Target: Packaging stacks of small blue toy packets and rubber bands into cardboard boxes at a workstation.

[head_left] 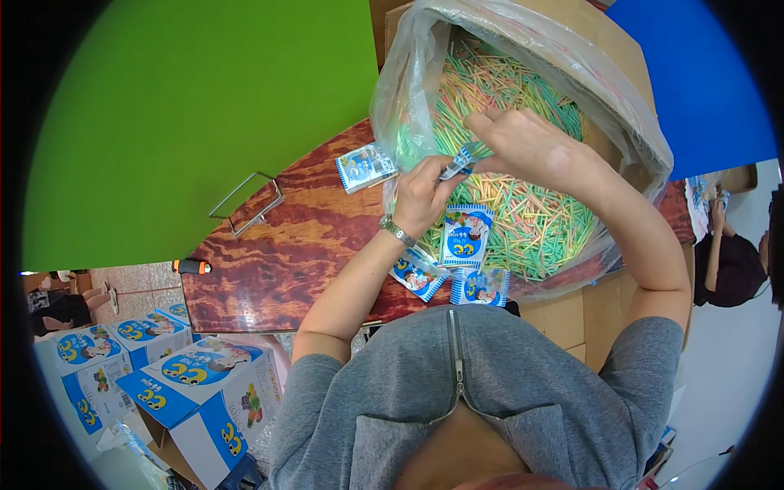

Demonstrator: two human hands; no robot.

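Observation:
Over the left side of a large plastic-lined box (608,41), my left hand (420,196) closes on a small blue-and-white packet (459,162). My right hand (527,143) is just to its right, fingers curled, thumb close to the packet; whatever its fingers hold is hidden. Beneath both hands lies a heap of thin pastel sticks (539,220) in green, yellow and pink. A filled-looking blue-and-white packet (467,237) rests on the near left of the heap. Two more packets, one on the left (417,276) and one on the right (480,287), lie nearer my body.
Stacked flat packets (366,167) sit on the reddish wood-grain table (278,269). A metal wire handle (249,204) and an orange-and-black tool handle (192,266) are at its left edge. Printed cartons (204,384) stand lower left. Another person (731,265) is at far right.

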